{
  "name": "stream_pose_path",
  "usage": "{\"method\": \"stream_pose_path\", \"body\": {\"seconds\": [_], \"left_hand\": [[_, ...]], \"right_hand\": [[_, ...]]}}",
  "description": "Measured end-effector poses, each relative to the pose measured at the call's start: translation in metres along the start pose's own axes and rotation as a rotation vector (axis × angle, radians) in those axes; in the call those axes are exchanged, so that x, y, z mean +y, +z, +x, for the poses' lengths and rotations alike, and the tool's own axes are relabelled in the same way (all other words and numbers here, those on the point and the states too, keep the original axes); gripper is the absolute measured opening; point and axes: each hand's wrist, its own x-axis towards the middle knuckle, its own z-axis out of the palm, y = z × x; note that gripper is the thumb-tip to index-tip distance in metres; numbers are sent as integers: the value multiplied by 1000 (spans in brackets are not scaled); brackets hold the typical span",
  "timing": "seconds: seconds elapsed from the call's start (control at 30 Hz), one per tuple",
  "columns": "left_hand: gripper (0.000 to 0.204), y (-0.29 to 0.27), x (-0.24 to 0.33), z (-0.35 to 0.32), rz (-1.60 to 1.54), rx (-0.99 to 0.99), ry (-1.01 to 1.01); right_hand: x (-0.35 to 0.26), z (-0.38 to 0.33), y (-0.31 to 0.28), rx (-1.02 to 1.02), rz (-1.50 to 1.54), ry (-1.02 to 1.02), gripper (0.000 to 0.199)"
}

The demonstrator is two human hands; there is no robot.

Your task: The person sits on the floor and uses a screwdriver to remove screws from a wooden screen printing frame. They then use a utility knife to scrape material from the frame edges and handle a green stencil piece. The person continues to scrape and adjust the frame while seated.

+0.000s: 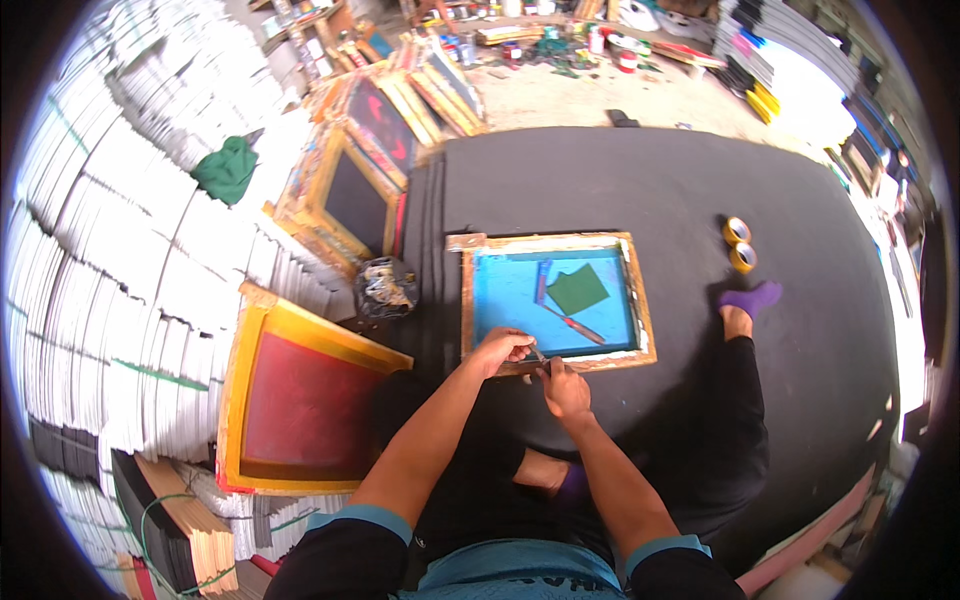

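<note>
Wooden frame [642, 300] encloses green piece [578, 290], slender tool [584, 330].

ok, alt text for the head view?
A person's left hand and right hand hold a small, unclear object over the near edge of a blue-screened wooden frame. Inside lie a green piece, a slim tool and a blue strip.

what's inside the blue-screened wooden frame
A green piece, a blue strip and a slim tool lie on the blue screen. The screen beneath the green piece is hidden; the left hand hides some too.
</note>
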Motion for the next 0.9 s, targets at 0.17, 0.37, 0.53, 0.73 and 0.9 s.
{"method": "stream_pose_path", "body": {"seconds": [0.17, 0.37, 0.53, 0.73, 0.9], "left_hand": [[21, -70, 24, -33, -148, 182, 90], [14, -152, 24, -50, -488, 773, 279], [10, -218, 28, -35, -629, 1034, 280], [19, -254, 32, -18, -681, 1129, 267], [26, -222, 41, -10, -653, 1137, 242]], "right_hand": [[-72, 43, 15, -176, 81, -76, 38], [-118, 69, 28, -335, 371, -27, 46], [-108, 74, 54, -329, 446, 18, 47], [-102, 72, 61, -367, 538, 68, 47], [-57, 70, 58, -402, 673, 184, 30]]}}
